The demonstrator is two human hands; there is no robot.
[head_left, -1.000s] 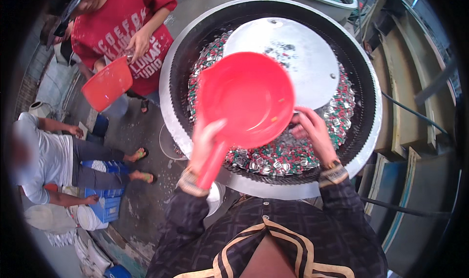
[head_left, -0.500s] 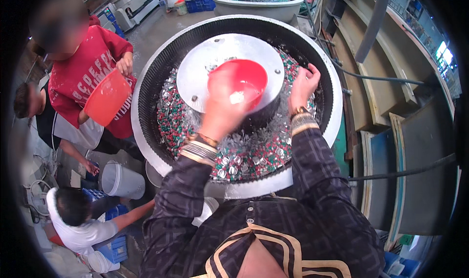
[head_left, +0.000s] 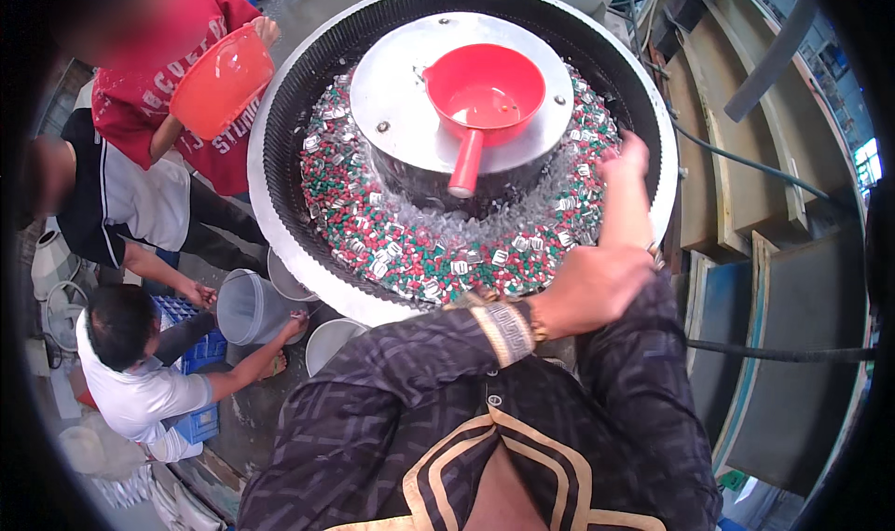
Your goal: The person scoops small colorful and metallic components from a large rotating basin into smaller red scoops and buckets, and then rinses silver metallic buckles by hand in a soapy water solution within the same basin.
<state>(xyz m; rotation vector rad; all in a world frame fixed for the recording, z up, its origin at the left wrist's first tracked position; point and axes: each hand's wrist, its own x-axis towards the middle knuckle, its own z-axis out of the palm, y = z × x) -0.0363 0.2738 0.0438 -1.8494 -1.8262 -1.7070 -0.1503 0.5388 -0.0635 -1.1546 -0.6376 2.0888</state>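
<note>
In the tub point(head_left: 280, 139), right hand point(head_left: 626, 158) touches parts point(head_left: 419, 251).

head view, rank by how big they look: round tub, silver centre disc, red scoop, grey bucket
1. round tub
2. silver centre disc
3. red scoop
4. grey bucket, looks close to the scoop and sits lower, so that order is unsure.

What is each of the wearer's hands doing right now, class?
Left hand: closed over the right forearm, holding no object.
Right hand: reaching into the tub's small pieces; grip cannot be told.
</note>
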